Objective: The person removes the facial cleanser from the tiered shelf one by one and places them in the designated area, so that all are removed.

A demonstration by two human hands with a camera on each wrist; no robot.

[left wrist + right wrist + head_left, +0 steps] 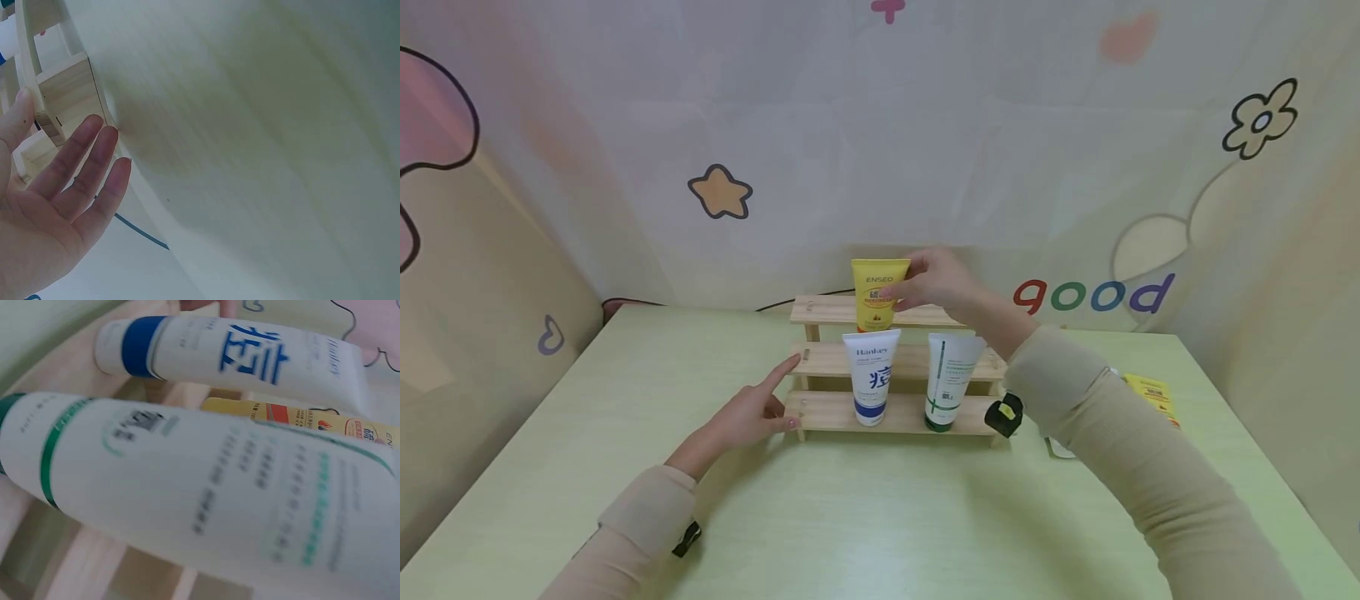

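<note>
A yellow tube (872, 308) stands upright on the top tier of a three-tier wooden rack (827, 412). My right hand (936, 279) pinches its right edge between thumb and fingers. My left hand (745, 417) touches the rack's left end, index finger extended to the middle tier and thumb at the bottom one. In the left wrist view the other fingers (103, 165) are loosely extended, holding nothing. On the bottom tier stand a white tube with a blue cap (871, 383) and a white tube with a green cap (951, 375). The green-capped one (156, 481) fills much of the right wrist view.
Right of the rack, partly hidden by my right sleeve (1120, 442), a yellow package (1150, 392) and a pale item (1060, 450) lie on the table (880, 517). A printed cloth backdrop (820, 167) rises behind the rack.
</note>
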